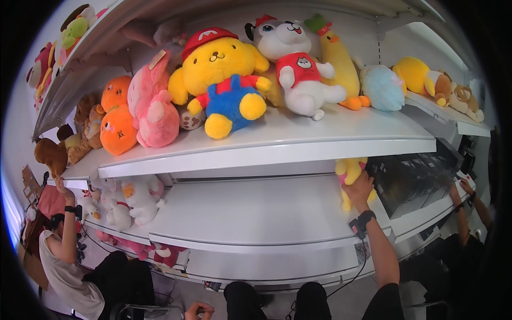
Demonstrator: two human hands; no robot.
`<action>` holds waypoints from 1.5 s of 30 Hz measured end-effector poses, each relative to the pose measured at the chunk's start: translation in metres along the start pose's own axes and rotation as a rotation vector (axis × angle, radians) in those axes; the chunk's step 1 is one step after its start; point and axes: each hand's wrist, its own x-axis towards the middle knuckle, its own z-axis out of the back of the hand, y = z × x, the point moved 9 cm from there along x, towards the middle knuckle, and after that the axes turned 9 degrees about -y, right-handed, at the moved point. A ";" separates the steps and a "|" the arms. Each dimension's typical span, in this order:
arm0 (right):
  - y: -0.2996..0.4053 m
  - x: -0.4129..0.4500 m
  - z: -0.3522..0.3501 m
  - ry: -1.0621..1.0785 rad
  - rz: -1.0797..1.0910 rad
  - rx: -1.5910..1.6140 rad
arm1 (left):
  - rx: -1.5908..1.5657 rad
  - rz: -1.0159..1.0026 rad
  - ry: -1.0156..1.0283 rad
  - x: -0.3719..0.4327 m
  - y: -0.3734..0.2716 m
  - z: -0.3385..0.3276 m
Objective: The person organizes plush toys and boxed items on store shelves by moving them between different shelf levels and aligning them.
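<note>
My right hand (pixel 359 189) grips a yellow plush toy (pixel 352 168) with pink parts. The toy is upright on the white middle shelf (pixel 256 212), towards its right end, its top hidden under the shelf above. A wristband with a small cabled device sits on my right wrist. Low in the view, left of my knees, my left hand (pixel 199 311) hangs with its fingers loosely curled. Nothing is seen in it, and the bottom edge cuts it off. On the upper shelf (pixel 272 138) a yellow plush dog (pixel 218 58) in a red cap sits beside a white plush dog (pixel 300 76).
Dark boxes (pixel 416 174) stand just right of my right hand. White plush toys (pixel 136 200) sit at the middle level on the left. A person (pixel 72 264) at the left reaches up to a brown plush (pixel 51 154); another person's arms (pixel 460 212) are at the right.
</note>
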 end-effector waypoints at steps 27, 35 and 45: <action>0.207 -0.214 0.291 0.972 0.817 0.562 | -0.773 -0.172 0.801 -0.007 -0.128 -0.146; 0.192 -0.219 0.258 1.033 0.660 0.393 | -0.642 -0.226 0.569 0.013 -0.156 -0.138; 0.248 -0.037 0.353 -0.164 1.067 0.088 | -0.587 0.051 0.826 -0.018 -0.066 -0.154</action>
